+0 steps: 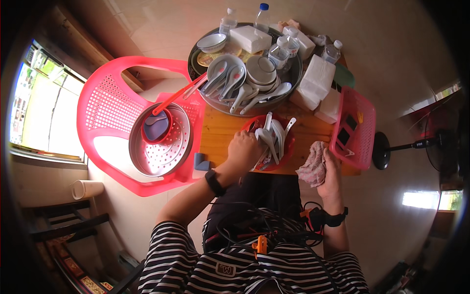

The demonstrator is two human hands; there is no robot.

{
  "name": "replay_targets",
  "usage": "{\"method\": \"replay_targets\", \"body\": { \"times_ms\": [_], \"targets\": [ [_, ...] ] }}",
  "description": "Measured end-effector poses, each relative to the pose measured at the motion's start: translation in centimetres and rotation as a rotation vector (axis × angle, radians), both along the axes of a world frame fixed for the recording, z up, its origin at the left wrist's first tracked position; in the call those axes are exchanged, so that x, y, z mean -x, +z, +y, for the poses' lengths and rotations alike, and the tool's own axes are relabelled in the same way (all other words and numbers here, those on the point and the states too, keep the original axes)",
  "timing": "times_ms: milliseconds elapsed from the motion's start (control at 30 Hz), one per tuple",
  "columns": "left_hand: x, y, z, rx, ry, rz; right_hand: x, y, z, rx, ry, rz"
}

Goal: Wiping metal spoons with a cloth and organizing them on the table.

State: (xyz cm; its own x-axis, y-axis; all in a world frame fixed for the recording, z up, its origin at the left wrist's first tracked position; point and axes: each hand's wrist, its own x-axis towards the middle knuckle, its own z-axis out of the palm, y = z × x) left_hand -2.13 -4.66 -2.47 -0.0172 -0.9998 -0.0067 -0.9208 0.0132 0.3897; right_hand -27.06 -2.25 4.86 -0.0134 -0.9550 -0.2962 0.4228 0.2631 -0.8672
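Note:
My left hand reaches into the left side of a red plastic bowl that holds several white ceramic soup spoons. Its fingertips are at the spoons, but whether they grip one is hidden. To the right, beyond the table's front edge, my right hand holds a crumpled pink-and-white cloth. Behind the red bowl stands a large round metal tray, bearing a bowl filled with spoons, stacked white bowls, a separate white bowl and more loose spoons.
A pink plastic chair at left carries a perforated metal steamer with a red-rimmed container in it. Tissue packs, plastic bottles and a pink basket crowd the wooden table. A fan stands at right.

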Motion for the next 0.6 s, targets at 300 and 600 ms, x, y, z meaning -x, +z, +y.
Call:
{"method": "replay_targets", "body": {
  "times_ms": [300, 600],
  "targets": [
    [-2.1, -0.1, -0.6, -0.075, -0.152, 0.121, 0.2, -0.1, -0.1, -0.017, 0.022, -0.019],
    [-0.8, 5.7, 1.4, -0.554, -0.029, 1.343, -1.3, -0.2, 0.6, 0.353, 0.229, 0.539]
  ]
}}
